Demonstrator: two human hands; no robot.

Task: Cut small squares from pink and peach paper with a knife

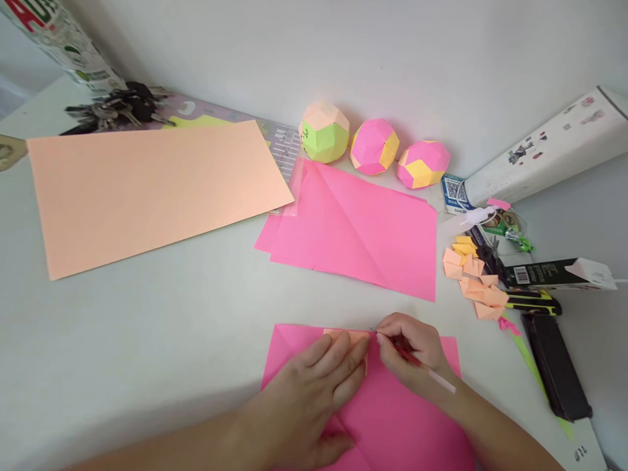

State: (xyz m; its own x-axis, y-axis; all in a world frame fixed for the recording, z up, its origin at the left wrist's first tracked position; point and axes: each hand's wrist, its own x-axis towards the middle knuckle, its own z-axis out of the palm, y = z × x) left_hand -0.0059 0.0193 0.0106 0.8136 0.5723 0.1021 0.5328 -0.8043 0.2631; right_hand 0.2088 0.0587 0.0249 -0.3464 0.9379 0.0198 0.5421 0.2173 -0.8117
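A pink sheet of paper [402, 418] with crease lines lies in front of me at the table's near edge. My left hand [314, 392] rests flat on it, fingers stretched over a small peach paper piece [362, 336] lined up near the sheet's top edge. Most of that piece is hidden under the fingers. In my right hand [417, 353] is a slim red pen [411, 355], pinched between thumb and fingers. Its tip meets the top edge of the pink sheet, just right of the peach piece.
More pink sheets [363, 229] lie beyond, beside a large peach sheet [157, 196]. Three paper balls [375, 146] line the wall. Keys [122, 108] sit back left. On the right are folded peach pieces [478, 288], a black case [554, 366] and a white box [544, 150].
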